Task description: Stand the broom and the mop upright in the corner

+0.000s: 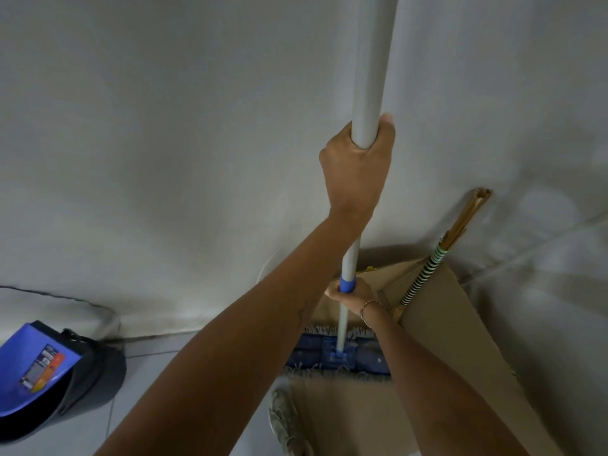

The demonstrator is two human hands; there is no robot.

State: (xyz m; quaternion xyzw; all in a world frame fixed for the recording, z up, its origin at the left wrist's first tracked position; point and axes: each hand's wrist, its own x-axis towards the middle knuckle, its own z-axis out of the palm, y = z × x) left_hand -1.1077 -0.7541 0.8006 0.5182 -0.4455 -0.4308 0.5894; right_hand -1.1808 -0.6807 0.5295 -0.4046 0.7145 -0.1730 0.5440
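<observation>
Both grips on the upright grey-handled mop (pixel 367 77).
My left hand (pixel 357 166) wraps the pole high; my right hand (pixel 353 296) clasps its blue collar (pixel 347 284), left of the striped-handled broom (pixel 427 274).

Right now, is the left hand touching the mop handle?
Touching. The head view shows the left hand wrapped around the grey mop handle, fingers closed on it.

Mop handle (pixel 368 70) top off-frame

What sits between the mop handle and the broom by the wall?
In the head view, cardboard fills the gap between the mop and the broom.
</observation>
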